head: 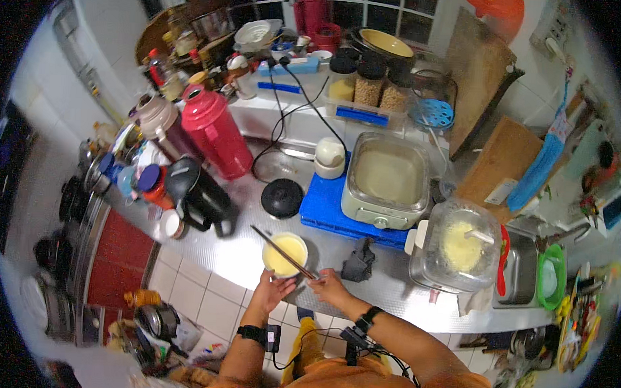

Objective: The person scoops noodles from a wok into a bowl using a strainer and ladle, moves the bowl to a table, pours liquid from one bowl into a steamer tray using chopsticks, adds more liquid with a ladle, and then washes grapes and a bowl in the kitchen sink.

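Observation:
A white bowl of pale yellow liquid (285, 255) is near the front edge of the metal counter (204, 244). My left hand (273, 291) is at the bowl's near side, its thumb at the rim and its fingers spread below; whether it bears the bowl's weight I cannot tell. Dark chopsticks (282, 251) lie slantwise across the bowl, and my right hand (330, 288) holds their near ends between thumb and fingers. A dark crumpled cloth (358, 259) lies right of the bowl. Behind the bowl is a round black lid (282, 198).
A square electric pot (385, 218) with cloudy liquid stands on a blue plastic stand (323, 200). Right of it are a lidded clear container (454, 283) and a metal sink (523, 271). A black jug (198, 194) and a pink thermos (217, 132) stand left. Cables trail behind.

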